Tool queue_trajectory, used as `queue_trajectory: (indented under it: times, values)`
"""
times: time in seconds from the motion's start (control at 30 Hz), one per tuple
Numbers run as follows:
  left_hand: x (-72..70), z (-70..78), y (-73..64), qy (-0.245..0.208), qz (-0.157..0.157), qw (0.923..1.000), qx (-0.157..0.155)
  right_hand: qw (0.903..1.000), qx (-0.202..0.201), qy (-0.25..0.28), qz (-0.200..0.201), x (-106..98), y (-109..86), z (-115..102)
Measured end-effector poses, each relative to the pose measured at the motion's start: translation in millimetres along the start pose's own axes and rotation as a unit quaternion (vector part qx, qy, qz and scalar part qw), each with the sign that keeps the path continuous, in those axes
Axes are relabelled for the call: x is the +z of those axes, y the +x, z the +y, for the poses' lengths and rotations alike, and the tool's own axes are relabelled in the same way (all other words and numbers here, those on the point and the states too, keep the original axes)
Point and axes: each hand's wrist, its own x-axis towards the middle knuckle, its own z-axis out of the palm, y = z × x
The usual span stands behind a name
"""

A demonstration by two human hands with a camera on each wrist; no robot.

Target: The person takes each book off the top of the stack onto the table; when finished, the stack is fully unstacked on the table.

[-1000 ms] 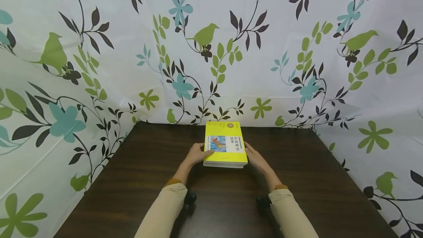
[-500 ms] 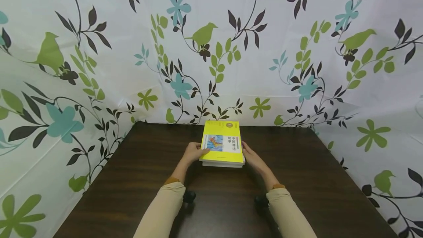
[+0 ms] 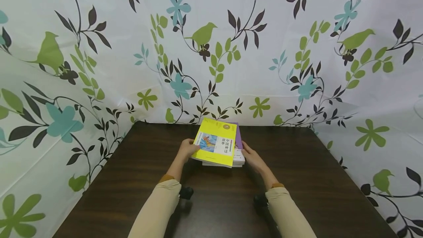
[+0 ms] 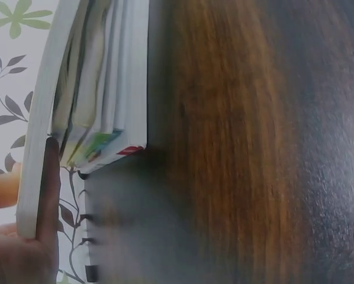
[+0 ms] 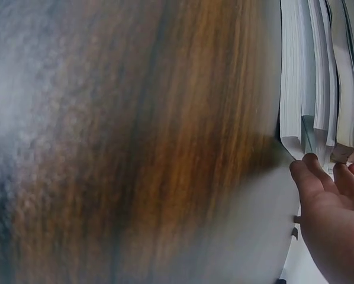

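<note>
Printed cloth (image 3: pixel 211 65) around a dark table (image 3: pixel 224 201) suggests a screened-off booth.

Yellow book (image 3: pixel 214 145): cover title reads 中国神话故事 in dark Chinese characters, set in two vertical columns on a white panel (image 3: pixel 224 145); smaller print and round badge (image 3: pixel 226 126) are illegible. Purple book (image 3: pixel 239 140), beneath: small print on white band (image 3: pixel 238 155), illegible.

Book (image 4: pixel 35 148) in left hand (image 4: pixel 20 255)
</note>
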Motion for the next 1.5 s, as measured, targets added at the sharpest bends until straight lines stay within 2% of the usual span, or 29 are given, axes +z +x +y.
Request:
queue_trajectory:
  times: [0.23, 0.43, 0.73, 1.13, 1.5]
  values:
    - [-5.8, 4.7, -6.7, -0.055, 0.009, 0.9982, -0.021, 0.9999, -0.001, -0.016, 0.004, 3.0, -1.1, 0.1]
    - [-8.5, 7.9, -7.5, -0.073, 0.014, 0.9970, -0.022, 0.9995, 0.004, -0.028, 0.015, 2.3, 0.0, 1.3]
    - [-8.6, 8.2, -8.5, -0.081, 0.022, 0.9945, -0.062, 0.9995, 0.002, -0.030, 0.012, 1.6, 0.4, 1.7]
    - [-12.0, 7.4, -13.1, -0.126, 0.024, 0.9904, -0.052, 0.9999, 0.000, -0.009, 0.010, 1.4, 0.4, 4.2]
    - [-29.0, 0.9, -12.6, -0.163, 0.012, 0.9855, -0.048, 0.9996, -0.008, 0.026, 0.004, 1.2, -0.2, 5.1]
